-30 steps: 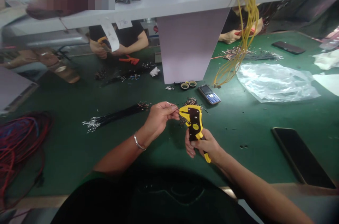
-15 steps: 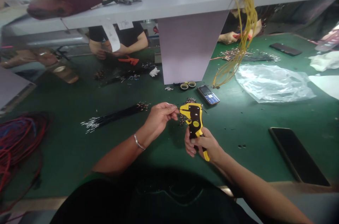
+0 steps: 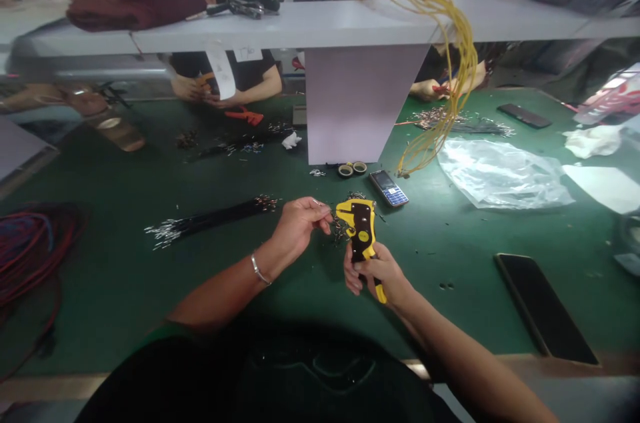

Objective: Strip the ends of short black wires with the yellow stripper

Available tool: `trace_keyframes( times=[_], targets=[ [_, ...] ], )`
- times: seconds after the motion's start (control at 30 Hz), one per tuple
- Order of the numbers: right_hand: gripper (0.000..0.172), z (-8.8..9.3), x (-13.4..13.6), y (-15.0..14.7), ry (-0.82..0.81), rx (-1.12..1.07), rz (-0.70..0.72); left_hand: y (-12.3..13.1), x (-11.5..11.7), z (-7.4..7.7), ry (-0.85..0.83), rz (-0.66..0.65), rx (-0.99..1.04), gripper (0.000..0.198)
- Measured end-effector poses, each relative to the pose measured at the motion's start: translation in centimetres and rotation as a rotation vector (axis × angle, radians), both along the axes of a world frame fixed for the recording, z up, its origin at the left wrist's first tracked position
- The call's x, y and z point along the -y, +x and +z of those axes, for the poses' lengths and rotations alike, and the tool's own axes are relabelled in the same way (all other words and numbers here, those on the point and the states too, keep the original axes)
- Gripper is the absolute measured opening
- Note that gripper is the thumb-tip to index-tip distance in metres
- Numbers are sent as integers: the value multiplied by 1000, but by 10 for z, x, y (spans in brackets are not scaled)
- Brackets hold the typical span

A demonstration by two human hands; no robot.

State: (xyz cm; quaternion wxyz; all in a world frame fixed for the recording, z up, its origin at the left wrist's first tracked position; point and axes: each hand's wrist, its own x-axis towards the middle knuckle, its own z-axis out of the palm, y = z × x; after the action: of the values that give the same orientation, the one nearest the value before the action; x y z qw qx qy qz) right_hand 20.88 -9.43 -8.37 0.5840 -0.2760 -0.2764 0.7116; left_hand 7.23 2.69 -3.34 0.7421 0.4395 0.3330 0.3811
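Observation:
My right hand point(image 3: 377, 274) grips the handle of a yellow and black automatic wire stripper point(image 3: 361, 234), with its jaws pointing up and left. My left hand point(image 3: 300, 226) sits just left of the jaws, its fingertips pinched on a thin wire that is too fine to see clearly. Under the tool lies a small heap of short wires with metal ends point(image 3: 343, 229). A bundle of black wires with silver ends point(image 3: 210, 217) lies to the left of my left hand.
The green work mat point(image 3: 115, 316) holds a keypad phone point(image 3: 389, 188), a black smartphone point(image 3: 543, 308), tape rolls point(image 3: 351, 169), a plastic bag point(image 3: 500, 176) and a red-blue wire coil point(image 3: 30, 249). A white shelf point(image 3: 320, 23) with yellow wires point(image 3: 445, 56) crosses it. Co-workers' hands point(image 3: 187, 87) work beyond.
The whole view has tilted and shifted as my head moved, bringing more of the far side into sight. My hands stay close together, with the stripper still in my right hand.

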Motion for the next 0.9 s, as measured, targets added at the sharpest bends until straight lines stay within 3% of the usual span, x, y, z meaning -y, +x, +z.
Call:
trace_keyframes(
  times=[0.7,0.9],
  targets=[
    [15,-1,2,2,4,0,42,0,-5,-6,-88,-35,88,18],
    [15,3,4,3,21,-4,49,-4,-10,-4,-117,-115,81,13]
  ],
)
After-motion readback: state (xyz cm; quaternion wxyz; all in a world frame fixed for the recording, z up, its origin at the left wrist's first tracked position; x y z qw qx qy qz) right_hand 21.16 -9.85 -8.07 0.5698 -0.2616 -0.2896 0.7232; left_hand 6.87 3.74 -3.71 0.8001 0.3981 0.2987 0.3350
